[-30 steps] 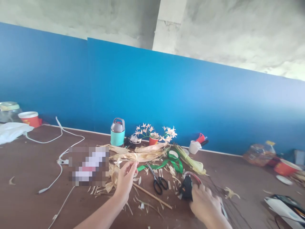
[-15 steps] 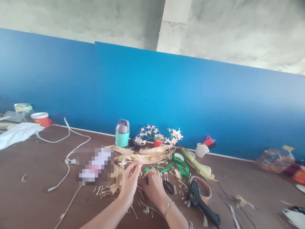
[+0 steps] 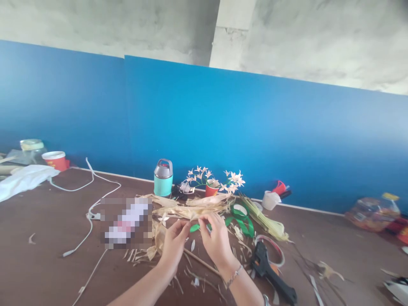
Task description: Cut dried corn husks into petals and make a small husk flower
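My left hand (image 3: 174, 244) and my right hand (image 3: 217, 240) are raised together over the brown table (image 3: 47, 238). Both pinch a small green leaf-shaped piece (image 3: 194, 228) between their fingertips. Dried corn husks (image 3: 191, 208) lie just behind the hands. A green ribbon (image 3: 240, 221) curls to the right of them. A black glue gun (image 3: 269, 272) lies on the table right of my right wrist. A thin wooden stick (image 3: 200, 262) runs under the hands.
A teal flask (image 3: 163, 177), a small red pot of husk flowers (image 3: 212, 185), a white cup (image 3: 270, 199) and a white cable (image 3: 92, 208) sit along the blue wall. Red cup (image 3: 55, 160) and white cloth (image 3: 22, 178) are far left; a plastic bag (image 3: 371, 210) far right.
My right hand left the glue gun, which now lies on the table, and came over to my left hand. It now pinches the green piece together with the left.
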Demonstrator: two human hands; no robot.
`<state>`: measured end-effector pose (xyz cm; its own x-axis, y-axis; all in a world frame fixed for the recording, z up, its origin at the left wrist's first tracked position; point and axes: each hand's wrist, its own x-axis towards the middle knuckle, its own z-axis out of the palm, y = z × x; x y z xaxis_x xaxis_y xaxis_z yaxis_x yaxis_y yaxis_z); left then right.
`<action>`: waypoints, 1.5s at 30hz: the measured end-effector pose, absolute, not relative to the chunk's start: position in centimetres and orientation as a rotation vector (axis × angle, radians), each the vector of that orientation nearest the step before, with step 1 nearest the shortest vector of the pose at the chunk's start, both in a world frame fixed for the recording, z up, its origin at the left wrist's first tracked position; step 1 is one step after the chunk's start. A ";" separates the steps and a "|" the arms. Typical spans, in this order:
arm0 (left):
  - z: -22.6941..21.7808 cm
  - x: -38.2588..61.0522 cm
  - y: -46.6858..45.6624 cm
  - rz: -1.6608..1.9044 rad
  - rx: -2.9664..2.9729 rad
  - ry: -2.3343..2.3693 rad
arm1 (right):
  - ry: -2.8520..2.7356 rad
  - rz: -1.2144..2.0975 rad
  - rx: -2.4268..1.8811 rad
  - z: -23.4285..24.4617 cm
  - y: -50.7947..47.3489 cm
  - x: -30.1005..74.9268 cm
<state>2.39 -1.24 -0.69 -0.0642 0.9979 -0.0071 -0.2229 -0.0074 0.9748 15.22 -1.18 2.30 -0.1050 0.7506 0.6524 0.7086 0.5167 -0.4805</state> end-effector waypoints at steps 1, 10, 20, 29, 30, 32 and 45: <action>-0.7 2.4 -1.2 1.355 1.018 1.084 | -1.863 0.022 -1.210 2.6 -1.3 15.1; -0.1 2.3 -1.5 1.366 1.094 1.145 | -1.912 0.021 -1.276 3.3 -1.4 15.3; -0.3 2.5 -1.5 1.346 1.100 1.148 | -1.951 -0.029 -1.190 4.0 -1.7 15.1; -0.5 2.6 -1.5 1.337 1.144 1.159 | -2.010 -0.060 -1.186 3.9 -1.8 15.1; -0.5 2.6 -1.5 1.333 1.139 1.161 | -2.006 -0.072 -1.190 3.7 -1.8 15.1; -0.6 2.6 -1.4 1.323 1.135 1.155 | -1.996 -0.100 -1.197 3.6 -1.7 15.0; -0.3 2.7 -1.6 1.315 1.141 1.144 | -2.032 -0.220 -1.244 3.4 -1.8 15.1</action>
<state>2.74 -1.58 -0.30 -0.0433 0.9984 0.0370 -0.1021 -0.0412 0.9939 15.09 -1.79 3.39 -0.2644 0.7023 0.6609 0.8273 0.5174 -0.2188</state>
